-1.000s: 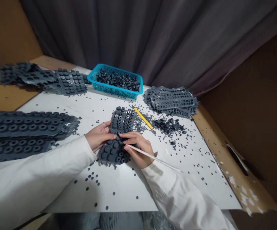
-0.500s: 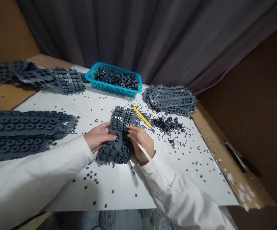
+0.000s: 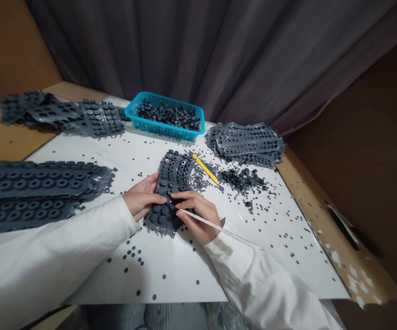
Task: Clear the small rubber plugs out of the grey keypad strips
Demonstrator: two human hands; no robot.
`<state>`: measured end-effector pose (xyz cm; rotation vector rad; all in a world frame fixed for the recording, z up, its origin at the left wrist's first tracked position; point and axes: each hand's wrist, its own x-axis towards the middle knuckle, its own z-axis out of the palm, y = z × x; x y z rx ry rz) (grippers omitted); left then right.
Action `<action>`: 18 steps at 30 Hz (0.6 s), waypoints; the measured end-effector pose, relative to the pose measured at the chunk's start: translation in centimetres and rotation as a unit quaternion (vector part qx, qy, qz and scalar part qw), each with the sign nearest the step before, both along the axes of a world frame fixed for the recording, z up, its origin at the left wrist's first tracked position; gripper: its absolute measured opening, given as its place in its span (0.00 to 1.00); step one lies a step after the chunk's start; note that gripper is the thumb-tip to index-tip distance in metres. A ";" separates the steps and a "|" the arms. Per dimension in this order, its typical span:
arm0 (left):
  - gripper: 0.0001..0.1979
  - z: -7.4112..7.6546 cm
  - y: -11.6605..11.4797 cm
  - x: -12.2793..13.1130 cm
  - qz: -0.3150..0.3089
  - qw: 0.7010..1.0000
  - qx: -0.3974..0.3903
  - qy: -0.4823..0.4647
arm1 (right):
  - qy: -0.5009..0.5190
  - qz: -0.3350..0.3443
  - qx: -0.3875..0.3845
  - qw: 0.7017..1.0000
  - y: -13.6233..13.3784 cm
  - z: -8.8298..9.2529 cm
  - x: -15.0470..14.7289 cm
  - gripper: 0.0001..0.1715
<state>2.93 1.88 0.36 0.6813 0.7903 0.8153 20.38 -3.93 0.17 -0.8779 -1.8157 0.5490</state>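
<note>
A dark grey moulded rubber sheet (image 3: 176, 172) with rows of raised round studs, many with holes, is tilted over the middle of the table. My left hand (image 3: 144, 197) grips its left edge, thumb lying on top. Across the lower middle of the sheet, my right hand (image 3: 200, 215) is closed on a thin white stick (image 3: 215, 225), which runs back over the wrist. Its fingertips are at the studs, and the stick's tip is hard to make out among them. A yellow pen-like tool (image 3: 206, 169) lies just right of the sheet.
A blue basket (image 3: 166, 130) of small dark parts stands at the back. Stacked rubber sheets lie at left (image 3: 30, 183), back left (image 3: 98, 119) and back right (image 3: 246, 142). Beside the yellow tool is a heap of dark bits (image 3: 243, 179); small discs dot the white tabletop (image 3: 253, 256).
My right hand has moved down and left along the sheet with the white stick, which now lies flatter. My left hand keeps its grip. The view has shifted slightly.
</note>
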 end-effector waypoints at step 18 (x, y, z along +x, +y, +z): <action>0.35 0.0 -0.3 0.4 -0.012 1.000 -0.026 0.009 | -0.091 -0.121 0.071 0.986 0.8 -1.2 0.9 0.06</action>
